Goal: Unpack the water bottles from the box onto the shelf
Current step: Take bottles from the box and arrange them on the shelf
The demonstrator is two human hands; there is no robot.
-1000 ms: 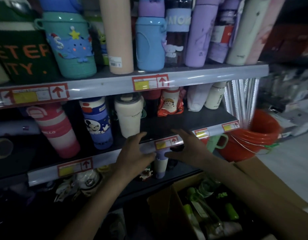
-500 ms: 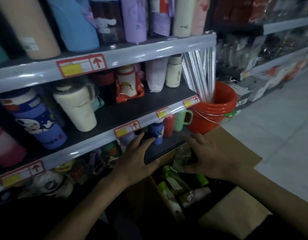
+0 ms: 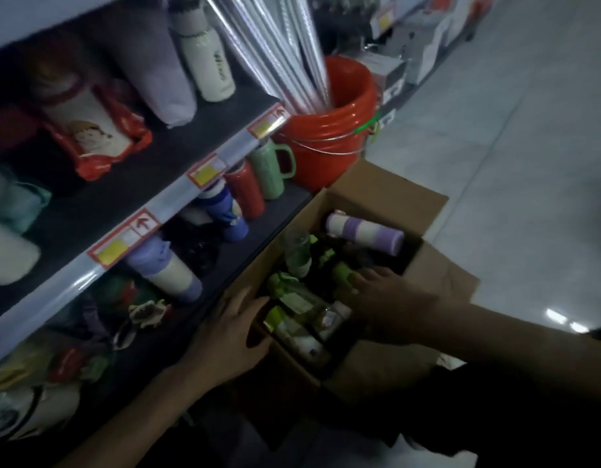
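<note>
cardboard box (image 3: 386,184) open at lower centre-right of frame, water bottles lying inside: green-capped bottles (image 3: 294,300) in the middle, purple-and-white striped bottle (image 3: 363,231) at the far end. left hand (image 3: 231,336) flat, fingers straight, on box's left rim beside bottom shelf (image 3: 258,231). right hand (image 3: 390,298) down among the green-capped ones, grip can't tell. red bucket (image 3: 329,136) above box.

Matt brown cardboard box (image 3: 386,184); glossy red plastic bucket (image 3: 329,130), thin metal handle; smooth pale floor (image 3: 528,146).
</note>
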